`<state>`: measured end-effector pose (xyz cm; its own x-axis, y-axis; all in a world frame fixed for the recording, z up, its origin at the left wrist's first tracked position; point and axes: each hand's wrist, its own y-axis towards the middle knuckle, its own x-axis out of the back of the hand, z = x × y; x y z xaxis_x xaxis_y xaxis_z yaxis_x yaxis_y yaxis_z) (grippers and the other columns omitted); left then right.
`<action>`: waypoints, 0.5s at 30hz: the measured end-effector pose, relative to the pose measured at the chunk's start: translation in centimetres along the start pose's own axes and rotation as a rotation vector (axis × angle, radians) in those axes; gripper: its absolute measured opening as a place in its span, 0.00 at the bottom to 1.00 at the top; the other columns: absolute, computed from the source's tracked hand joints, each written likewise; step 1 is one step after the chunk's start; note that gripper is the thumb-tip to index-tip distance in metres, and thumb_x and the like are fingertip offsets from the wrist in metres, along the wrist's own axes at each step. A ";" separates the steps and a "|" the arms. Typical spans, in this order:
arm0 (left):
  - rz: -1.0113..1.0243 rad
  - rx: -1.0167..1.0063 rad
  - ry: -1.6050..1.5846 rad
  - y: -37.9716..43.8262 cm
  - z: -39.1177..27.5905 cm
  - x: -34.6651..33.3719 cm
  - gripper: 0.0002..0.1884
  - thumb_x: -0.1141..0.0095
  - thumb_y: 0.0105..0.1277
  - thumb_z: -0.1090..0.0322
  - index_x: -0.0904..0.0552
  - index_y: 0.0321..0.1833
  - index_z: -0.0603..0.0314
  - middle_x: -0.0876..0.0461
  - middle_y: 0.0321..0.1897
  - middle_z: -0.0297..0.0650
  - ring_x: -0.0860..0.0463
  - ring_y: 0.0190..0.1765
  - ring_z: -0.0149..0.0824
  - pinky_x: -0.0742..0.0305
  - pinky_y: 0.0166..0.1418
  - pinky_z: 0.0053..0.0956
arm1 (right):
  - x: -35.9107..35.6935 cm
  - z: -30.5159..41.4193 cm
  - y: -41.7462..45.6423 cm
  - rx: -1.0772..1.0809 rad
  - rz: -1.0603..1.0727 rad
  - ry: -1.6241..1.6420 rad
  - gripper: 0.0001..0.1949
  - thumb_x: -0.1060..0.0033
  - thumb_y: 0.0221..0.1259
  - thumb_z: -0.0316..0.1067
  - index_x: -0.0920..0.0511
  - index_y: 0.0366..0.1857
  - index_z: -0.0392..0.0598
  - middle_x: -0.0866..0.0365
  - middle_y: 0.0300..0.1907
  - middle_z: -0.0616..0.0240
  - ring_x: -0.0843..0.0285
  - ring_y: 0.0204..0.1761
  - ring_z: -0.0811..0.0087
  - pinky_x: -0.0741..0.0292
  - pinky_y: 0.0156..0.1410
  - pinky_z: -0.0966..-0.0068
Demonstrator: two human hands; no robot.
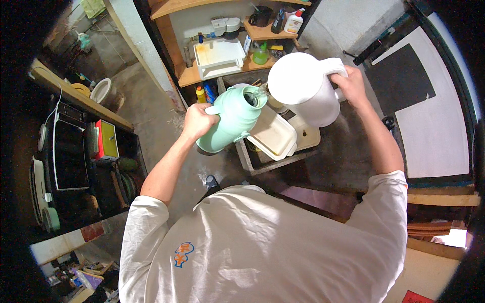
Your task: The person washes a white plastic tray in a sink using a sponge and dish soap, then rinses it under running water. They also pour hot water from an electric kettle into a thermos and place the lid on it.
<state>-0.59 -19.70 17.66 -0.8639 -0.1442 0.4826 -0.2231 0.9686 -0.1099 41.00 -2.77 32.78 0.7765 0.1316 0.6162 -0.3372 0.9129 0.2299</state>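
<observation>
My left hand (200,122) grips the handle of a mint-green vacuum flask (237,115), which is tilted with its open mouth up and to the right. A white pitcher-shaped kettle or jug (307,91) hangs by its handle from my right hand (352,85). Its pale round end faces the camera. Clear water or a glassy glint shows at the flask's mouth, beside the white vessel; the exact spout contact is hidden. Below both, a cream plastic tray (273,134) lies across the stone sink (252,166), next to another cream tray or lid (308,132).
Behind the sink, a wooden shelf (189,77) holds a white plastic rack (219,55) and a green bottle (260,55). A pump bottle (293,22) and a black mug (260,17) stand higher up. At left is a dark cabinet (72,147); a white panel (435,144) is at right.
</observation>
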 end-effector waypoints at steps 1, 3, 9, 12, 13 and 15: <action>-0.002 0.009 -0.004 -0.1 -0.2 0.0 0.14 0.34 0.46 0.64 0.10 0.33 0.66 0.13 0.24 0.48 0.12 0.30 0.41 0.19 0.41 0.36 | 0.2 -0.1 0.0 0.005 0.008 -0.010 0.13 0.32 0.58 0.35 0.11 0.40 0.36 0.11 0.33 0.68 0.17 0.33 0.78 0.21 0.40 0.74; -0.004 0.018 0.003 -0.2 -0.3 0.1 0.14 0.34 0.46 0.64 0.10 0.34 0.66 0.13 0.24 0.48 0.12 0.30 0.41 0.19 0.41 0.36 | 0.3 0.8 -0.2 -0.001 0.023 -0.033 0.11 0.35 0.60 0.31 0.11 0.41 0.36 0.12 0.34 0.71 0.19 0.36 0.81 0.23 0.42 0.76; 0.004 0.029 -0.001 -0.1 -0.3 0.2 0.14 0.34 0.47 0.64 0.10 0.34 0.66 0.12 0.24 0.47 0.12 0.30 0.40 0.19 0.41 0.36 | 0.5 0.9 0.1 -0.002 0.015 -0.016 0.11 0.36 0.59 0.30 0.11 0.41 0.36 0.11 0.36 0.71 0.19 0.37 0.81 0.23 0.44 0.78; -0.006 0.024 -0.002 -0.4 -0.4 0.4 0.14 0.34 0.47 0.64 0.10 0.34 0.67 0.13 0.24 0.47 0.13 0.30 0.39 0.19 0.40 0.36 | 0.4 2.3 0.0 -0.054 0.032 -0.070 0.11 0.35 0.59 0.29 0.11 0.42 0.36 0.11 0.36 0.71 0.19 0.37 0.81 0.23 0.45 0.77; -0.008 0.022 -0.002 -0.4 -0.2 0.3 0.14 0.34 0.47 0.64 0.10 0.33 0.67 0.13 0.24 0.47 0.13 0.29 0.39 0.19 0.40 0.36 | 0.4 2.7 0.0 -0.074 0.039 -0.103 0.12 0.35 0.59 0.29 0.11 0.42 0.36 0.11 0.36 0.71 0.19 0.37 0.81 0.22 0.45 0.77; -0.011 0.018 -0.009 -0.4 -0.2 0.3 0.12 0.34 0.48 0.66 0.11 0.32 0.67 0.13 0.23 0.43 0.14 0.29 0.36 0.21 0.39 0.33 | 0.3 2.4 0.0 -0.021 0.025 -0.057 0.12 0.33 0.59 0.33 0.10 0.41 0.37 0.10 0.34 0.69 0.17 0.35 0.80 0.21 0.42 0.75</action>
<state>-0.65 -20.07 18.04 -0.8653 -0.1569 0.4761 -0.2408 0.9631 -0.1202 39.91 -3.64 34.77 0.7362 0.1329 0.6636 -0.3443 0.9177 0.1983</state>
